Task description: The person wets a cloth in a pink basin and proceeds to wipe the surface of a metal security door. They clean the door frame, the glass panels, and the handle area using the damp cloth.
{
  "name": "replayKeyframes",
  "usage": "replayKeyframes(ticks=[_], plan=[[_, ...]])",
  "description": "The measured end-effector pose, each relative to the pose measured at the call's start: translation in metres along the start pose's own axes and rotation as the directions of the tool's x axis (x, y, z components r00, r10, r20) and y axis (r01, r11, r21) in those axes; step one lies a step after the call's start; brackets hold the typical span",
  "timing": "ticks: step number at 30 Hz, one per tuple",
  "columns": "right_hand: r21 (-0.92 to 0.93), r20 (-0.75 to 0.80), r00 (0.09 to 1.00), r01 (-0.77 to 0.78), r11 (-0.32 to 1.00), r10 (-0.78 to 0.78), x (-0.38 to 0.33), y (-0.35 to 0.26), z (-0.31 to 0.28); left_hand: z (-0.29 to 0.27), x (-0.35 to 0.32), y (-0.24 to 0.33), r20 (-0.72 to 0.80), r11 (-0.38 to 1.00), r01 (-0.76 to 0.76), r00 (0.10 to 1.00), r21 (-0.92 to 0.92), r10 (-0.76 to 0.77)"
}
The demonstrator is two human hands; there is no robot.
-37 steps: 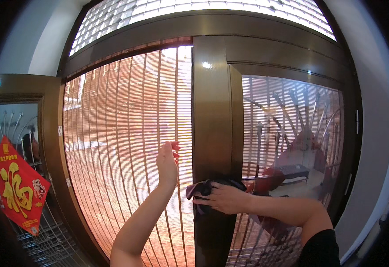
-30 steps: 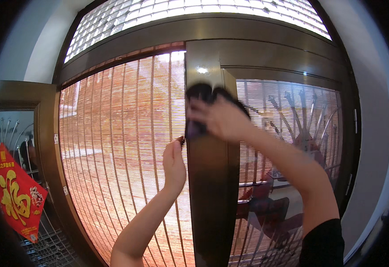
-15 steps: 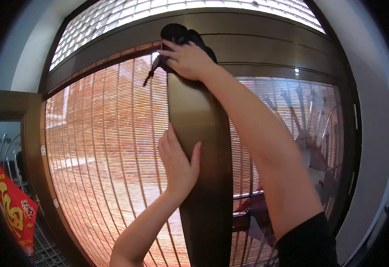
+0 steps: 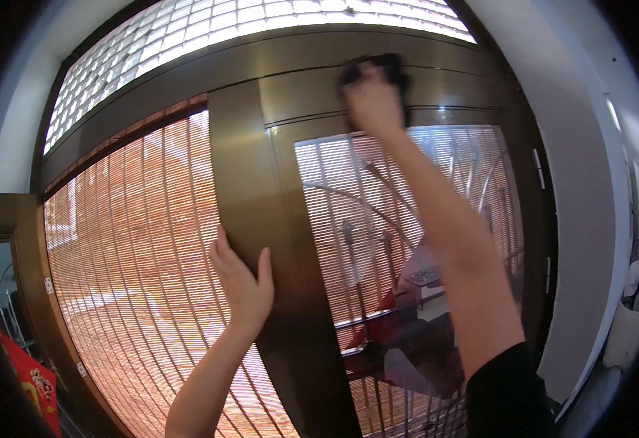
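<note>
Up high, my right hand (image 4: 374, 106) presses a bunched black cloth (image 4: 395, 69) against the bronze-coloured frame above the glass pane. Hand and cloth are both smeared by motion, and single fingers do not show clearly. Lower and to the left, my left hand (image 4: 243, 286) lies against the edge of the door's upright (image 4: 250, 197), thumb spread away from the stretched fingers. It holds nothing. The glass pane (image 4: 349, 285) to the right of the upright shows metal bars and reflections.
A slatted screen (image 4: 137, 255) with vertical bars fills the opening on the left. Above the frame runs a bright grid window (image 4: 261, 29). At the far left stands another door leaf (image 4: 24, 219) with a red decoration (image 4: 29, 372). A white wall (image 4: 586, 197) borders the right side.
My right hand and the black cloth have moved right, from the upright's top to the frame above the pane. The view has shifted right; my left hand remains at the upright's edge.
</note>
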State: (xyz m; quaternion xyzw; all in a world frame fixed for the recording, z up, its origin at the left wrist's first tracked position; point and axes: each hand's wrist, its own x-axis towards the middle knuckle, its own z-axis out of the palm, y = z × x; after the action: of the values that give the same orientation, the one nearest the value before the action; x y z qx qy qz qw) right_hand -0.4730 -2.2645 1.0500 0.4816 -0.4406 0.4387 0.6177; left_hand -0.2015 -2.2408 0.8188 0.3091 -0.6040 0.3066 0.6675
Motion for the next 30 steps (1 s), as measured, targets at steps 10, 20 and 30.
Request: replayKeyframes(ticks=[10,20,30], plan=[[0.345,-0.3,0.872,0.476,0.809,-0.386,-0.016,-0.022,-0.007,0.005,0.058,-0.009,-0.018,0.921,0.339,0.937,-0.194,-0.349],[0.047,-0.092,0.939,-0.328,0.943,0.332,-0.079,0.303,0.06,0.019,0.054,0.003,-0.086,0.955,0.294,0.953,0.046,-0.289],[0.367,-0.041,0.996,-0.053,0.929,0.073,-0.06,0.248,0.037,0.025,0.053,-0.018,-0.123,0.924,0.366,0.928,0.111,-0.353]])
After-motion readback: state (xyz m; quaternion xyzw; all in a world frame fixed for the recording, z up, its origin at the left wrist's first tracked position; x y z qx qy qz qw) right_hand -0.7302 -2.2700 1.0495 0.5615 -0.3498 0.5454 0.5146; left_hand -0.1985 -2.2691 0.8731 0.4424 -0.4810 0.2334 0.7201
